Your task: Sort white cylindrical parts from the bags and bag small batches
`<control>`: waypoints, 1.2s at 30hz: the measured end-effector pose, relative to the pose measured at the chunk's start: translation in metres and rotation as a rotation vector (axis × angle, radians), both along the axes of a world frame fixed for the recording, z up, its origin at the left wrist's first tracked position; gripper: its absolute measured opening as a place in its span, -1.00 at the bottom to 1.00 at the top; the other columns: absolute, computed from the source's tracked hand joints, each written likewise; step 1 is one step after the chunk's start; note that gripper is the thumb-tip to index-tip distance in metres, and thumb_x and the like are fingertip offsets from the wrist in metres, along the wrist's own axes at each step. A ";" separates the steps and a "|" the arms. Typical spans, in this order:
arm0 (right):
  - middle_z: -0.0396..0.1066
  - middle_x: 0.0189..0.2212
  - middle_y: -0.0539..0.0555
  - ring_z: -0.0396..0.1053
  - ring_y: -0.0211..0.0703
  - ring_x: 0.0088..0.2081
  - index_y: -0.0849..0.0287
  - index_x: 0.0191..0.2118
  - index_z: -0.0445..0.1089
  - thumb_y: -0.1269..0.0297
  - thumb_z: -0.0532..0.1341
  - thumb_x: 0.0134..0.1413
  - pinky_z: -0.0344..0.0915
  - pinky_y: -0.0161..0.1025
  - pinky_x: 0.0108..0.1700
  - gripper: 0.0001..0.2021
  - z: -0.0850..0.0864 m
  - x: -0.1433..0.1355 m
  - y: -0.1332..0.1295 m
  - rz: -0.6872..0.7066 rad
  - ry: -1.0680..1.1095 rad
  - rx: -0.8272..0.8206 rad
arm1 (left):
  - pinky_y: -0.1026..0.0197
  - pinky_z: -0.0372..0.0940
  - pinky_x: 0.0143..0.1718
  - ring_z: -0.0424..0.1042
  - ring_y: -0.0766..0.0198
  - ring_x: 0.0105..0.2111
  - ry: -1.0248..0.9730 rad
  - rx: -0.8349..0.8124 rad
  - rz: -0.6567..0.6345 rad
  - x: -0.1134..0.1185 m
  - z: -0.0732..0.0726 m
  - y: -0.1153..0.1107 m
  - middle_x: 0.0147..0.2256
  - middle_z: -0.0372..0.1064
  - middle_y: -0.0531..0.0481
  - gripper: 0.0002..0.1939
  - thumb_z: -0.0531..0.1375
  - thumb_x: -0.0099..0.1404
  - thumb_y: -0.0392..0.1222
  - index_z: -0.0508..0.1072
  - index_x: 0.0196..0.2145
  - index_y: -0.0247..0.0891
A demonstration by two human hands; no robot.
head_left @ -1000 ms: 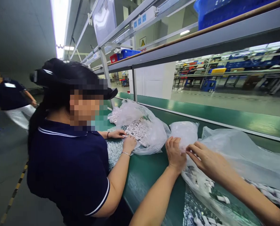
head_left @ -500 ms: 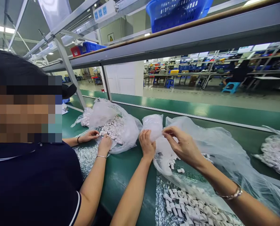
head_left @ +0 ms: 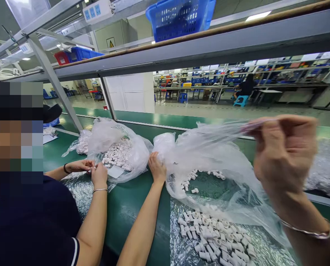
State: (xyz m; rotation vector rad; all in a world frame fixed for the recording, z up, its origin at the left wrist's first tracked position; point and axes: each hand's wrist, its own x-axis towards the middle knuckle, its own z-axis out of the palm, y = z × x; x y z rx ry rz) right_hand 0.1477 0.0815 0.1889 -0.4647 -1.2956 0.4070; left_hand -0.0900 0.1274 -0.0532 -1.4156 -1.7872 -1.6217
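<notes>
My right hand (head_left: 287,155) is raised at the right, fingers pinched on the edge of a large clear plastic bag (head_left: 209,151), which is stretched upward. My left hand (head_left: 157,167) is curled against a translucent white plastic bundle (head_left: 164,142) on the green bench, at the bag's left end. A few white plastic fittings (head_left: 195,190) show in the bag's opening. In front of it, many more short white pipe fittings (head_left: 217,236) lie piled on a shiny silvery sheet (head_left: 178,244).
At my left a co-worker's hands (head_left: 94,168) meet beside another open bag of small white parts (head_left: 117,153). A further filled clear bag (head_left: 326,170) lies at the right. Above the bench runs a shelf (head_left: 181,53) with a blue basket (head_left: 178,18).
My right hand has moved from beside the bundle up to the right, drawing the bag's edge with it. My left hand stays by the bundle. The view has turned right.
</notes>
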 end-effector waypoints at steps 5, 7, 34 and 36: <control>0.21 -0.44 -0.03 0.32 -0.44 -0.46 0.26 -0.26 0.28 0.33 0.20 0.04 0.21 -0.38 -0.40 -0.86 0.021 0.062 0.001 -0.136 0.237 0.191 | -0.18 0.06 0.21 0.12 -0.13 0.22 0.027 0.004 -0.019 -0.001 0.008 -0.007 0.11 0.24 -0.36 -0.49 0.17 0.29 -0.13 0.22 0.14 -0.40; 0.22 -0.49 -0.03 0.33 -0.40 -0.47 0.26 -0.29 0.26 0.35 0.19 0.01 0.18 -0.36 -0.40 -0.87 0.024 0.088 0.000 -0.153 0.268 0.231 | -0.20 0.00 0.25 0.05 -0.14 0.26 0.045 0.013 -0.048 0.000 0.013 -0.014 0.17 0.18 -0.38 -0.38 0.18 0.30 -0.05 0.15 0.21 -0.41; 0.23 -0.60 -0.12 0.19 -0.60 -0.58 0.25 -0.07 0.28 0.11 0.15 0.20 0.10 -0.61 -0.55 -0.68 0.000 0.185 -0.124 0.362 -0.701 -0.412 | 0.36 0.09 -0.52 0.15 0.43 -0.56 -0.771 -0.146 -1.779 0.180 0.193 -0.159 -0.53 0.18 0.09 -0.77 0.24 0.31 -0.11 0.35 -0.42 -0.29; 0.31 -0.57 -0.10 0.23 -0.60 -0.54 0.24 -0.05 0.36 0.15 0.20 0.15 0.11 -0.61 -0.51 -0.68 -0.005 0.191 -0.121 0.445 -1.006 -0.403 | 0.36 0.00 -0.55 0.06 0.43 -0.60 -0.774 -0.026 -1.796 0.166 0.189 -0.154 -0.60 0.06 0.11 -0.67 0.24 0.30 -0.07 0.29 -0.51 -0.30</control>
